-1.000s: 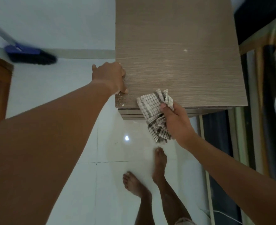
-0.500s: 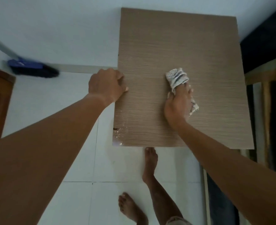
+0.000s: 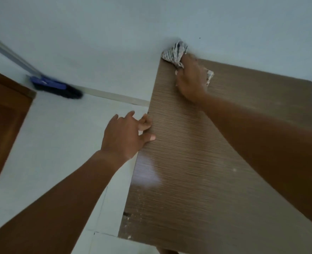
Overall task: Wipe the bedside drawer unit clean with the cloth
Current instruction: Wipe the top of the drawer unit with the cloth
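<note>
The bedside drawer unit [image 3: 197,180] shows only its brown wood-grain top, seen from above; its drawers are hidden. My right hand [image 3: 190,81] presses a bunched checked cloth [image 3: 174,53] onto the top's far left corner, against the wall. My left hand [image 3: 126,136] rests on the unit's left edge, thumb on the top and fingers curled over the side. White specks of dust dot the near left corner of the top.
A pale wall [image 3: 151,24] runs behind the unit. A blue broom head [image 3: 56,87] with its grey handle leans against the wall at the left. A brown wooden door [image 3: 3,114] stands at far left. White tiled floor [image 3: 50,153] lies left of the unit.
My right hand has carried the cloth from the front edge across the top to the far left corner. The view has tilted up and closer. My left hand stays on the left edge.
</note>
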